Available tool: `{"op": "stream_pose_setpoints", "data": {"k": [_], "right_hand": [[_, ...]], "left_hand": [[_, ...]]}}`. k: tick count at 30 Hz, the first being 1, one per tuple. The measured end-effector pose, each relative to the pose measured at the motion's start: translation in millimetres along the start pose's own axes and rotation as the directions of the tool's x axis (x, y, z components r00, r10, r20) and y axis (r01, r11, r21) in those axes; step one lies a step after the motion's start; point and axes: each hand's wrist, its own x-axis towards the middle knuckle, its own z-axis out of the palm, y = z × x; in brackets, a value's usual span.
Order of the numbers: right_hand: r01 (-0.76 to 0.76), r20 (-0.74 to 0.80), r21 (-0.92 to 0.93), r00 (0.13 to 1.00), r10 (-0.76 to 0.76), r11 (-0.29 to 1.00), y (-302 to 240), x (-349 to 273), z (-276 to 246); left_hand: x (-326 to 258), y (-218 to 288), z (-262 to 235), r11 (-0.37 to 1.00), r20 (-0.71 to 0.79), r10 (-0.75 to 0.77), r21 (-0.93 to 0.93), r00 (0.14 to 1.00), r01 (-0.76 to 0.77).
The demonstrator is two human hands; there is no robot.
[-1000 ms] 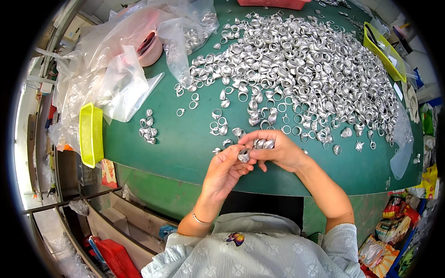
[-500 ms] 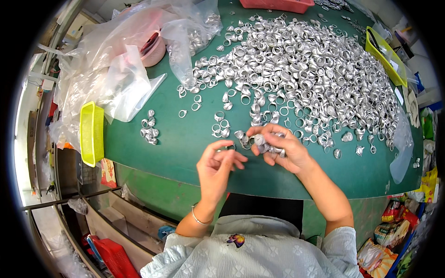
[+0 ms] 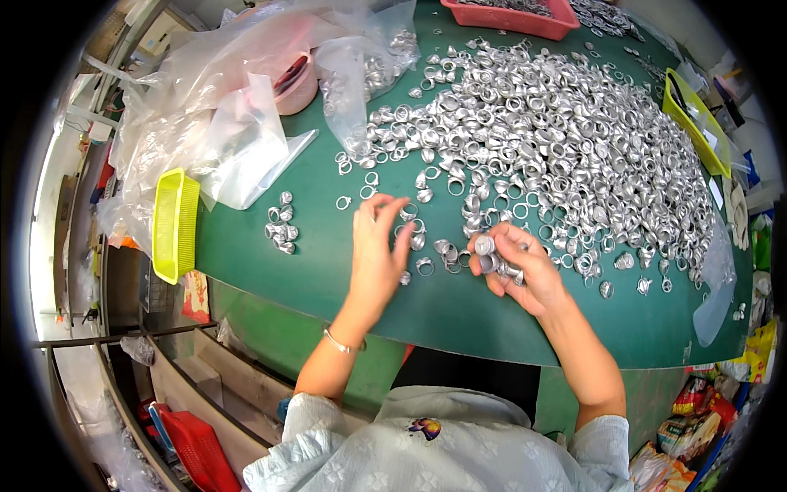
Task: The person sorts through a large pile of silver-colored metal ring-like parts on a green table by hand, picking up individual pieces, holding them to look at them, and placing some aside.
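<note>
Silver-coloured metal rings (image 3: 566, 139) lie in a wide heap on the green tabletop (image 3: 320, 262). My right hand (image 3: 534, 272) is closed around several rings (image 3: 489, 256) at the heap's near edge. To its left, my left hand (image 3: 374, 254) reaches over the table with thumb and fingers apart, and I see nothing between them. Its fingertips are beside a few loose rings (image 3: 418, 238), partly hiding them. A single ring (image 3: 424, 266) lies between the two hands. Farther left sits a small separate cluster of rings (image 3: 283, 225).
A yellow basket (image 3: 175, 230) stands at the table's left edge, near clear plastic bags (image 3: 246, 156) and a pink bowl (image 3: 299, 92). A pink tray (image 3: 512, 18) is at the back; another yellow basket (image 3: 697, 123) stands at far right. Drawers (image 3: 205, 385) are below left.
My left hand has moved forward and left, away from the right hand, to the loose rings. My right hand keeps its rings. The view has shifted slightly.
</note>
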Motion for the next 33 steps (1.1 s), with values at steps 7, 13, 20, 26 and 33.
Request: {"op": "stream_pose_setpoints", "data": {"k": [7, 13, 20, 26, 33], "right_hand": [[-0.101, 0.05, -0.113, 0.993, 0.107, 0.988, 7, -3, 11], [-0.134, 0.038, -0.18, 0.989, 0.143, 0.975, 3, -3, 14], [-0.116, 0.058, -0.084, 0.991, 0.121, 0.99, -1, -2, 12], [-0.054, -0.017, -0.023, 0.998, 0.054, 0.998, -2, -1, 6], [-0.043, -0.05, 0.009, 0.998, 0.044, 0.999, -3, 2, 2]], "left_hand": [[-29, 51, -11, 0.929, 0.112, 0.207, -0.335, 0.972, -0.16], [-35, 17, -25, 0.993, -0.197, 0.088, -0.066, 0.976, -0.103], [-44, -98, -65, 0.865, -0.266, -0.102, 0.453, 0.959, 0.218], [-37, -72, -38, 0.936, -0.223, 0.013, 0.346, 0.975, 0.067], [19, -15, -2, 0.985, 0.034, 0.127, 0.11, 0.991, -0.13]]}}
